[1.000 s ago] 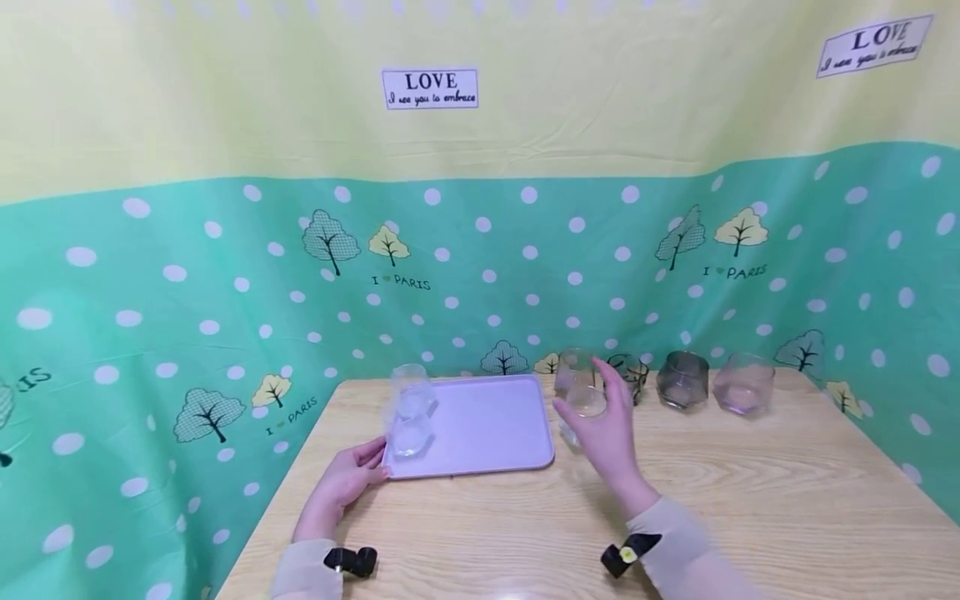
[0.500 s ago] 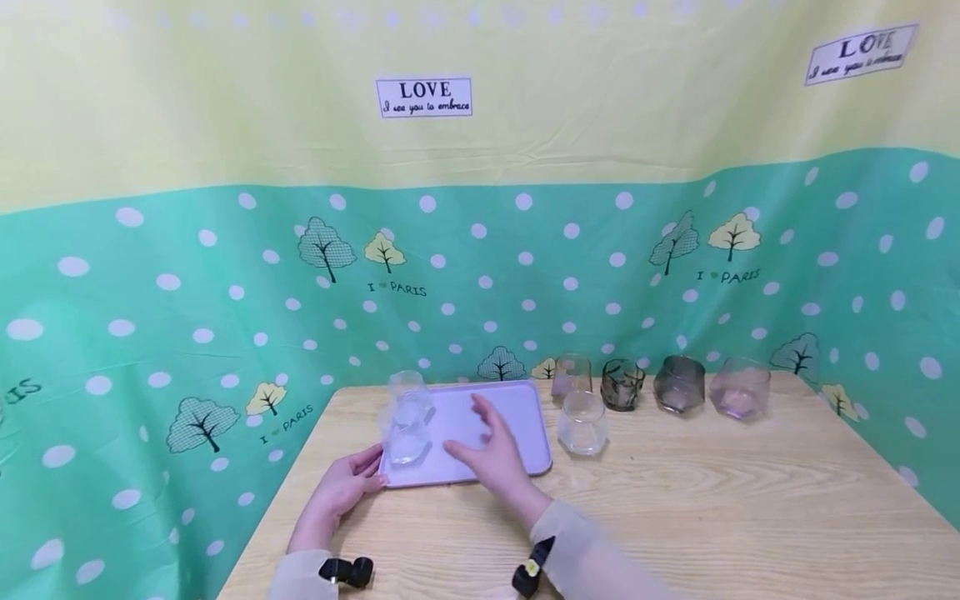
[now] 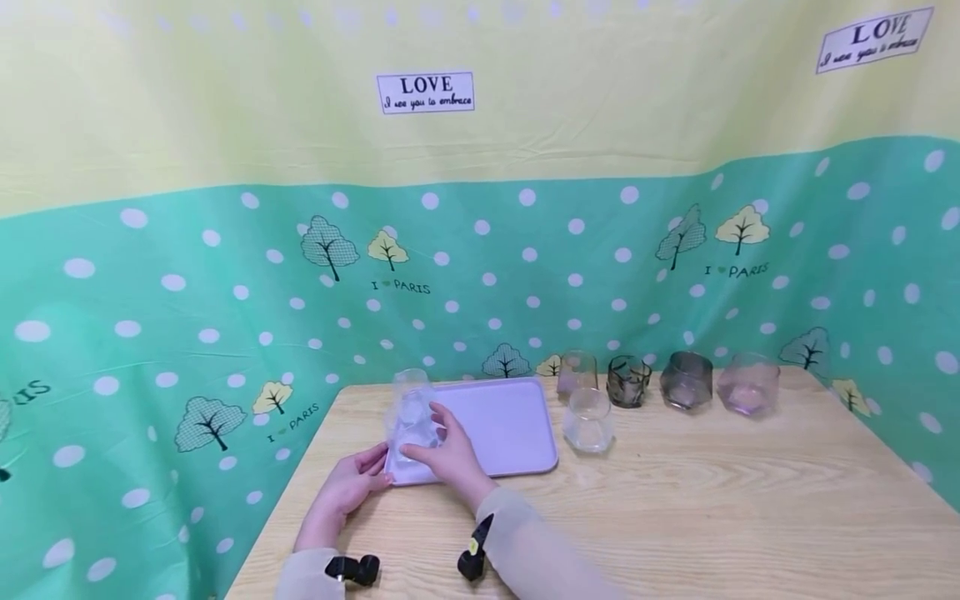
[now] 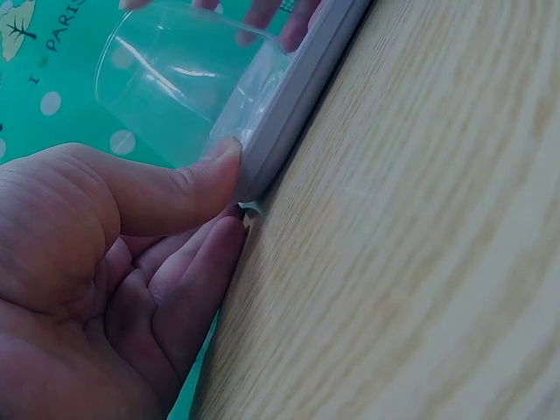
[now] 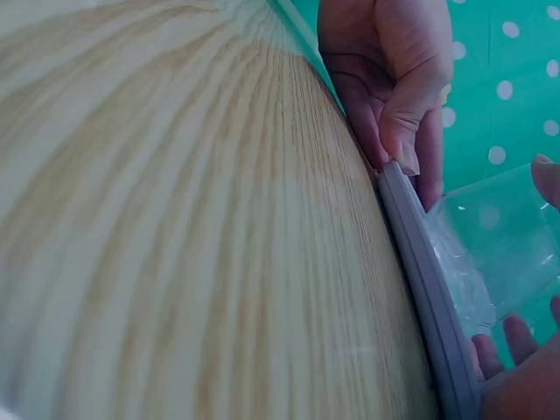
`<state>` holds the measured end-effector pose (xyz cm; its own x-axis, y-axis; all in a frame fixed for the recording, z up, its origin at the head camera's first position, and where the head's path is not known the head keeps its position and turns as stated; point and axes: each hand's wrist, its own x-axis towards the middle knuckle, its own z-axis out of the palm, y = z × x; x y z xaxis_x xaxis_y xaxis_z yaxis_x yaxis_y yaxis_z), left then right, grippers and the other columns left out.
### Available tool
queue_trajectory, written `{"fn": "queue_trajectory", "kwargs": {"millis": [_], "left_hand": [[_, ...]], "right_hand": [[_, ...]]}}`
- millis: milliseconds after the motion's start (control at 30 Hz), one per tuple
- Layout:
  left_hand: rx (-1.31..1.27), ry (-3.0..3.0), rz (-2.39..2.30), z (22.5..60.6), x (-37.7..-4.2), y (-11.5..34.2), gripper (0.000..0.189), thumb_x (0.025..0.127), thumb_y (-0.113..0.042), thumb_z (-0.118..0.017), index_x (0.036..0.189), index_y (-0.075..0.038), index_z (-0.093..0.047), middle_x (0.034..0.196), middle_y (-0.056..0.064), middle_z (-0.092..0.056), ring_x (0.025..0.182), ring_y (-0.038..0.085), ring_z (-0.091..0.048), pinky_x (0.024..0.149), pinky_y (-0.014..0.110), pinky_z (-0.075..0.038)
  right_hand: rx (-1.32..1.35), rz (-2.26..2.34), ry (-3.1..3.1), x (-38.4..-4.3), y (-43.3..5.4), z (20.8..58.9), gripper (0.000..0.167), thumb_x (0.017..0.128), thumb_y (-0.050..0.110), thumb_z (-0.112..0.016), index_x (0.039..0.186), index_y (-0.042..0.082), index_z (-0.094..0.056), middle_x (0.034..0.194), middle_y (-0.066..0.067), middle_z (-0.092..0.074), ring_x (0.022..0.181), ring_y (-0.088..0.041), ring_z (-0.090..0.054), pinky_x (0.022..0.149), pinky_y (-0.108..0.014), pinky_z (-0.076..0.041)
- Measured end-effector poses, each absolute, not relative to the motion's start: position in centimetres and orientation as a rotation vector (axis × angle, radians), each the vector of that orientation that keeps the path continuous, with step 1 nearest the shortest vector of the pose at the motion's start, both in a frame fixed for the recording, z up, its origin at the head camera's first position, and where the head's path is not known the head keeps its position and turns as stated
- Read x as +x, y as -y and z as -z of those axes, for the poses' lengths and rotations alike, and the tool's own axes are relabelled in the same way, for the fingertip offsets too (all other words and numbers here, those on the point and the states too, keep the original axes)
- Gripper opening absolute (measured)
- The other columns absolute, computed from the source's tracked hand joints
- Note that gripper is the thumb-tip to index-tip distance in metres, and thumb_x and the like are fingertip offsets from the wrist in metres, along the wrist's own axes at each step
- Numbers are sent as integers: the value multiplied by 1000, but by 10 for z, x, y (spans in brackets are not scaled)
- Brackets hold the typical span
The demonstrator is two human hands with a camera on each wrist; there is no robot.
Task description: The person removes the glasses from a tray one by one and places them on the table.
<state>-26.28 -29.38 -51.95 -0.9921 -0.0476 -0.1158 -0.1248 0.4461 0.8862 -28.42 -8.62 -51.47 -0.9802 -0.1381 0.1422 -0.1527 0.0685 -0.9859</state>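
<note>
My left hand [image 3: 351,483] pinches the near left corner of the light purple tray [image 3: 510,429], thumb on the rim and fingers against its outer side. Three clear glasses stand in a row along the tray's left side. My right hand [image 3: 450,454] is round the nearest clear glass [image 4: 166,79], thumb at its near side and fingers at its right. This glass stands upright on the tray, partly hidden by the hand in the head view. In the right wrist view the thumb tip [image 5: 544,175] overlaps the glass's upper part.
Right of the tray stands another clear glass [image 3: 588,423]. Behind it is a pinkish glass [image 3: 577,375], then a dark patterned glass [image 3: 628,383], a smoky grey glass [image 3: 687,383] and a wide pink-tinted glass [image 3: 748,386]. A patterned curtain [image 3: 465,250] hangs behind the wooden table [image 3: 712,508].
My right hand has left the clear glass right of the tray and moved left over the tray to the nearest clear glass there. The left hand keeps its hold on the corner.
</note>
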Motion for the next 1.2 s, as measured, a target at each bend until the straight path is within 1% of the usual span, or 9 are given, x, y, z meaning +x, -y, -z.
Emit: {"fn": "queue_trajectory", "kwargs": {"millis": [200,267,367,667,767,933,1133,1200], "left_hand": [[-172,-2599,-1612,520,-264,293,72,91,-4,-81,156,1,-50,151,18,-57,148,38,-45,126,57,-28],[-168,-2585,-1626,519,-264,293,72,92,-4,-81,156,1,-50,152,19,-56,147,37,-46,126,57,-29],[-170,-2572,-1638,519,-263,292,72,92,-4,-81,157,2,-49,153,19,-56,148,37,-46,126,56,-29],[-173,-2573,-1637,517,-262,293,71,91,-2,-80,156,1,-51,150,19,-57,150,39,-42,127,59,-24],[-180,-2587,-1620,516,-263,293,72,91,-3,-81,156,0,-51,150,17,-58,151,39,-41,127,60,-23],[-164,-2592,-1617,514,-262,292,71,90,-4,-81,155,-1,-52,150,17,-58,152,42,-37,127,63,-21],[-167,-2572,-1639,516,-260,292,71,91,-2,-80,155,1,-51,151,19,-57,152,41,-38,127,61,-22],[-174,-2580,-1636,516,-260,292,71,91,-2,-80,156,1,-51,152,19,-57,152,42,-38,127,62,-22]], "right_hand": [[273,-2062,2279,-289,101,518,95,80,26,-96,161,12,-47,155,-19,-55,142,-43,-51,118,-57,-44],[267,-2036,2277,-290,105,518,96,78,26,-98,160,12,-49,154,-20,-55,143,-43,-51,119,-58,-43],[253,-1981,2306,-291,108,518,97,76,28,-99,159,15,-50,154,-19,-56,143,-40,-52,120,-57,-42],[217,-1873,2371,-291,109,521,95,77,31,-98,158,18,-52,149,-14,-60,138,-36,-56,118,-52,-45],[225,-1833,2387,-291,108,519,95,77,34,-98,158,18,-52,147,-14,-60,135,-36,-58,117,-52,-47],[233,-1778,2423,-290,105,518,96,77,36,-98,159,16,-52,145,-17,-59,133,-38,-59,115,-54,-48],[264,-1734,2457,-289,104,524,93,78,35,-97,158,13,-53,144,-20,-58,130,-38,-59,113,-56,-49],[257,-1742,2469,-290,105,526,93,79,37,-96,158,15,-53,145,-19,-58,130,-37,-59,115,-55,-48]]}}
